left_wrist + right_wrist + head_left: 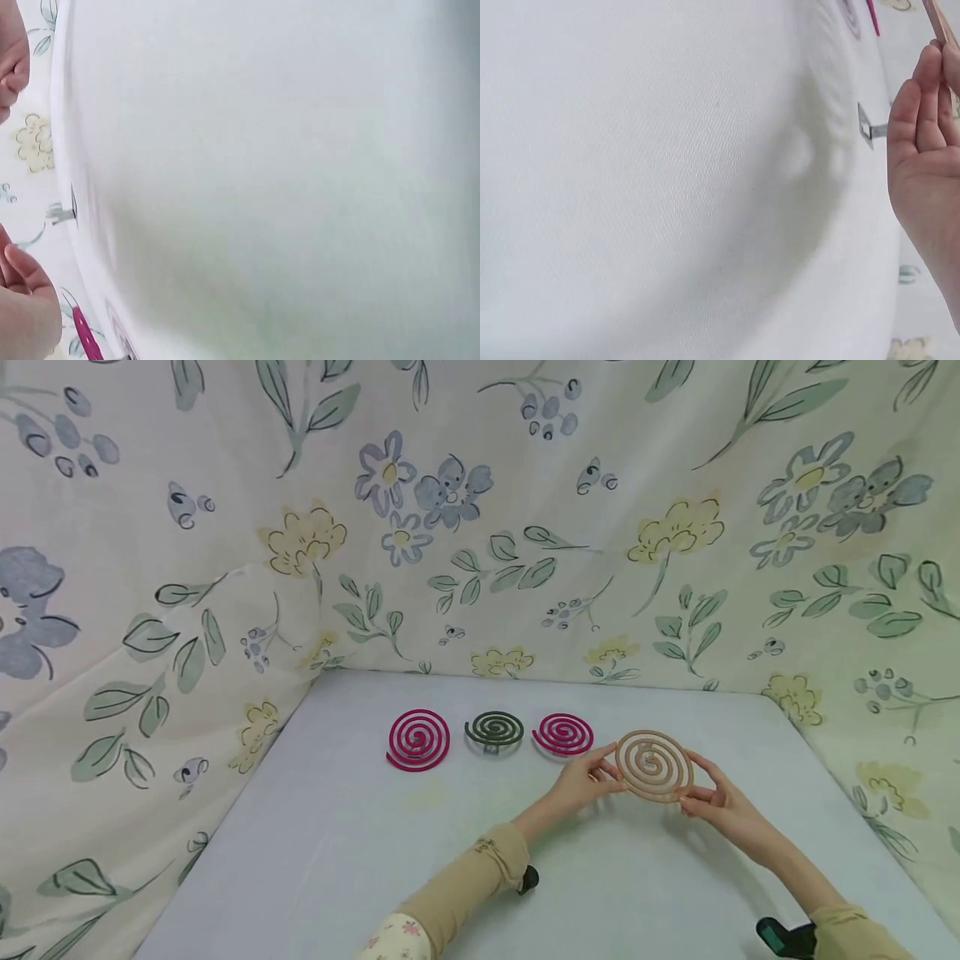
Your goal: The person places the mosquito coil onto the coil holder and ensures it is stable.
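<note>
A tan mosquito coil is held by its edges between both hands, its flat face tilted toward the head camera. My left hand pinches the coil's left edge, thumb below and fingers above. The right hand grips the opposite edge, thumb at the lower rim. In the right wrist view my right hand appears at the right edge, with only a sliver of the tan coil showing. Close by that hand stands a small metal stand. The left hand shows at the left wrist view's lower left corner.
Left of the hands, in a row, are a magenta coil, a dark green coil raised on a metal stand, and another magenta coil. They are on a white table, with a floral cloth hanging behind and along the sides.
</note>
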{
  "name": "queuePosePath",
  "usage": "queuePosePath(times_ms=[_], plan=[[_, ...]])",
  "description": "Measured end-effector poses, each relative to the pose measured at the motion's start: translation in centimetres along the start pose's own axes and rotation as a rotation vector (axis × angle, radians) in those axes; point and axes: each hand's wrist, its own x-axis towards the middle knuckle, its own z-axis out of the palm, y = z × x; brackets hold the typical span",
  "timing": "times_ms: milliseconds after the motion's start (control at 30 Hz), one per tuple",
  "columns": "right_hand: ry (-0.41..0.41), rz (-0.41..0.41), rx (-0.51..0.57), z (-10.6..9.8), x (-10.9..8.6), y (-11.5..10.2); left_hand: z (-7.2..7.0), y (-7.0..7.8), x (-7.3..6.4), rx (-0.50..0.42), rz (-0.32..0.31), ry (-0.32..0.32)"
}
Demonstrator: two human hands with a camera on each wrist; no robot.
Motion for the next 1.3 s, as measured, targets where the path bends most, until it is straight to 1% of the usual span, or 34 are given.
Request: queuePosePath(times_ms=[133,200,267,367,467,567,667,700,767,900,1000,1167,1200,1300], plan=[[0.000,-0.035,0.170,0.1,0.4,0.1,1.0,0.1,0.3,-0.030,0.018,0.101],[0.004,-0.041,0.241,0.2,0.7,0.3,1.5,0.0,0.4,-0.052,0.016,0.147],[0.016,-0.040,0.282,0.2,0.9,0.5,1.9,0.0,0.6,-0.055,0.010,0.185],[0.039,-0.027,0.280,0.1,1.2,0.9,2.4,0.0,0.7,-0.051,-0.009,0.220],[0.079,0.003,0.239,0.0,1.5,1.3,2.6,0.1,1.0,-0.032,-0.029,0.230],[0.129,0.069,0.184,-0.2,1.9,1.5,2.8,0.3,1.3,-0.029,-0.059,0.223],[0.175,0.121,0.160,-0.5,2.2,1.8,3.0,0.3,1.6,-0.029,-0.086,0.219],[0.183,0.127,0.159,-0.5,2.4,1.9,3.1,0.4,1.7,-0.030,-0.095,0.219],[0.199,0.115,0.168,-0.6,2.5,2.2,3.2,0.4,1.7,-0.029,-0.105,0.225],[0.228,0.085,0.187,-0.7,2.9,3.0,3.2,0.2,1.9,-0.024,-0.104,0.237],[0.262,0.072,0.205,-0.6,3.1,3.6,3.4,-0.3,2.1,-0.021,-0.111,0.245],[0.315,0.081,0.204,-0.4,3.5,4.3,3.8,-1.2,2.5,-0.033,-0.127,0.260],[0.318,0.085,0.198,-0.5,3.5,4.4,3.9,-1.3,2.6,-0.038,-0.129,0.263],[0.334,0.075,0.198,-0.4,3.7,4.5,4.0,-1.3,2.7,-0.114,-0.146,0.251]])
